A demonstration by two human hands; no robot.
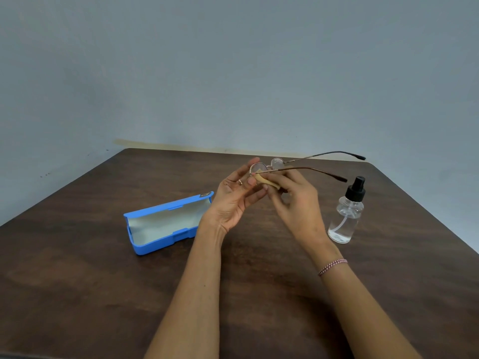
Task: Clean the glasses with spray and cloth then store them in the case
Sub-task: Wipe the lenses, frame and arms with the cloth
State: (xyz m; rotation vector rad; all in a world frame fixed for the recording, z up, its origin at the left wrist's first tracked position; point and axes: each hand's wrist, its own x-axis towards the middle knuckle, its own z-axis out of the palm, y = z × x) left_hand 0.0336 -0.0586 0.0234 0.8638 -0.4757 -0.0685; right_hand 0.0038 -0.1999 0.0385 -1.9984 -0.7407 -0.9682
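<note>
Left hand [233,198] pinches the glasses [277,163], right hand [295,203] pinches the cloth [270,181] on the 9 o'clock lens, I'd rub gently tbh.

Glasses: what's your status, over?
Left hand holds glasses. Right hand presses cloth against them. Case open, bottle standing aside, nothing blocking.

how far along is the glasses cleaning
Looks done: spraying, since the spray bottle stands on the table untouched, and the case lies open. In hand: the left hand holds the glasses while the right hand pinches the cloth against one lens. Left: finish wiping, fold the temples, put them in the case, close it.
</note>
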